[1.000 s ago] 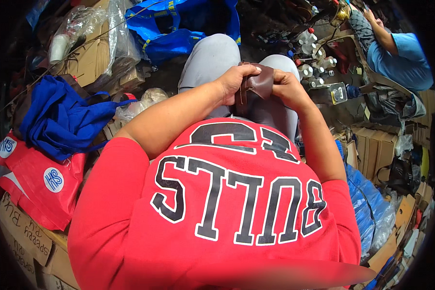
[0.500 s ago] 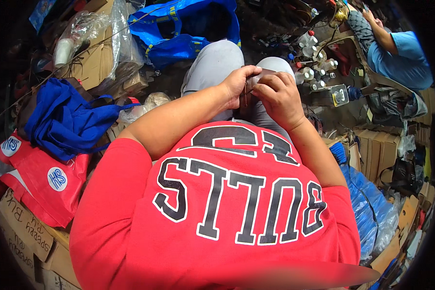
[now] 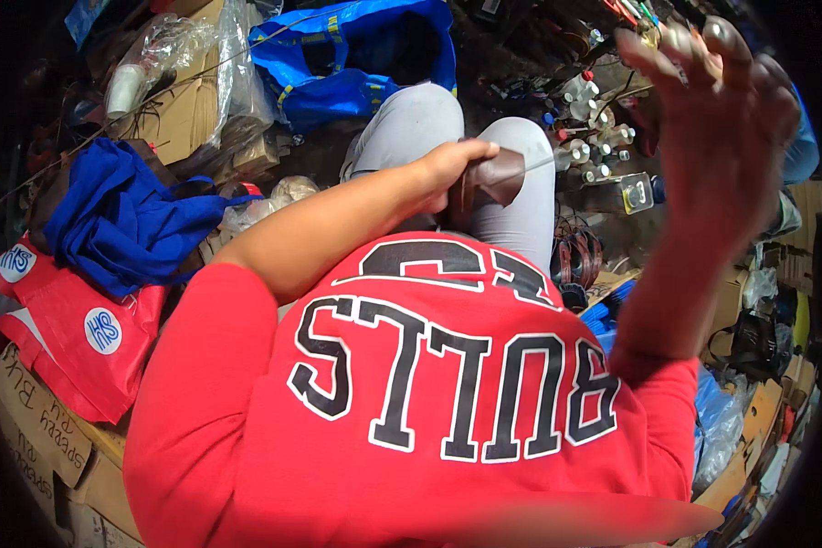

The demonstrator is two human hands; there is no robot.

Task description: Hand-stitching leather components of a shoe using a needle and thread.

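Note:
Over my knees, my left hand (image 3: 461,167) grips a brown leather-like piece (image 3: 500,175), thumb along its top edge. What kind of article it belongs to, I cannot make out. A thin pale thread (image 3: 534,170) runs taut from this piece up toward the right, fading from sight past my right knee. My right hand (image 3: 723,137) is raised high on the right, well apart from the piece. Motion smears its fingers, so whether it holds the thread's far end does not show.
Several small bottles (image 3: 594,146) stand beyond my right knee, near a clear square container (image 3: 637,194). A blue bag (image 3: 283,64) lies ahead. On the left are a blue cloth bag (image 3: 128,219), a red bag (image 3: 64,338) and cardboard (image 3: 41,411). Another person's blue sleeve (image 3: 802,146) shows behind my right hand.
My right hand has left the brown piece and swung up and out to the right. A taut thread now shows from the piece. My left hand stays on it.

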